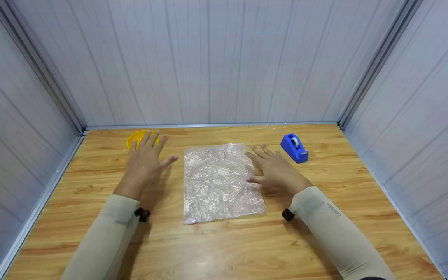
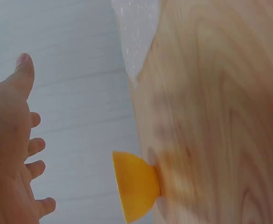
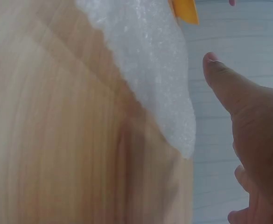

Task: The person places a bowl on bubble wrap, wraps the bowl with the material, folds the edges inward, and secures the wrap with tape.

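A sheet of clear bubble wrap (image 1: 220, 182) lies flat in the middle of the wooden table. My left hand (image 1: 144, 165), fingers spread, is left of the sheet and partly covers a yellow bowl (image 1: 133, 139) in the head view. In the left wrist view the bowl (image 2: 135, 186) stands upright on the table, apart from the hand (image 2: 8, 144). Over the sheet's right edge is my right hand (image 1: 276, 171), its fingers extended and holding nothing. In the right wrist view this hand (image 3: 262, 135) appears raised off the bubble wrap (image 3: 150, 70).
A blue tape dispenser (image 1: 294, 148) with a roll of tape stands at the back right, beyond the right hand. Pale panel walls (image 1: 208, 66) enclose the wooden table (image 1: 216, 252) at the back and both sides.
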{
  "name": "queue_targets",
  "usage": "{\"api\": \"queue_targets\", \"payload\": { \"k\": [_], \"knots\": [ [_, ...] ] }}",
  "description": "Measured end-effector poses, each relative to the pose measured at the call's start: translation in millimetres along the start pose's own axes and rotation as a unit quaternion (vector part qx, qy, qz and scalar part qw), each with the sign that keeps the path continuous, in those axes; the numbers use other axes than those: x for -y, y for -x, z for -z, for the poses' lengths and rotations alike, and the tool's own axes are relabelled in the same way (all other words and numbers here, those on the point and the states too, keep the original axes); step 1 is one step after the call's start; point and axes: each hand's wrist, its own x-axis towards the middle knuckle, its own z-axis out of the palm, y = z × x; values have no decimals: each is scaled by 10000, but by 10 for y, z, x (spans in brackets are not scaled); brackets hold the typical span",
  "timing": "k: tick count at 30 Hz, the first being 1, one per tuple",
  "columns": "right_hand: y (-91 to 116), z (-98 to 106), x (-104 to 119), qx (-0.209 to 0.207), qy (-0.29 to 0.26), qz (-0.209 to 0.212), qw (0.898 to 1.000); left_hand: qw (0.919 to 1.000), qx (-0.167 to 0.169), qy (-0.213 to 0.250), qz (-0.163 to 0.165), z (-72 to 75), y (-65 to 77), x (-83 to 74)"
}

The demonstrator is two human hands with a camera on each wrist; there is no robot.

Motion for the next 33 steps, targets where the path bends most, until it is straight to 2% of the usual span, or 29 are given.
{"api": "queue_targets", "payload": {
  "k": [8, 14, 18, 27, 33],
  "knots": [
    [-7, -63, -80, 241, -254, -134, 9993, 9968, 10, 502, 620, 94, -158, 310],
    [32, -138, -94, 594, -494, -32, 9970, 9912, -163, 857, 998, 8, -173, 528],
    [49, -185, -106, 703, -589, 135, 9957, 9853, -154, 1096, 1302, -63, -166, 641],
    [37, -181, -84, 934, -669, 286, 9930, 9698, -74, 1558, 1873, -95, -245, 738],
    [29, -172, -36, 973, -616, 277, 9930, 9637, -42, 1833, 1939, -112, -334, 721]
  ]
}}
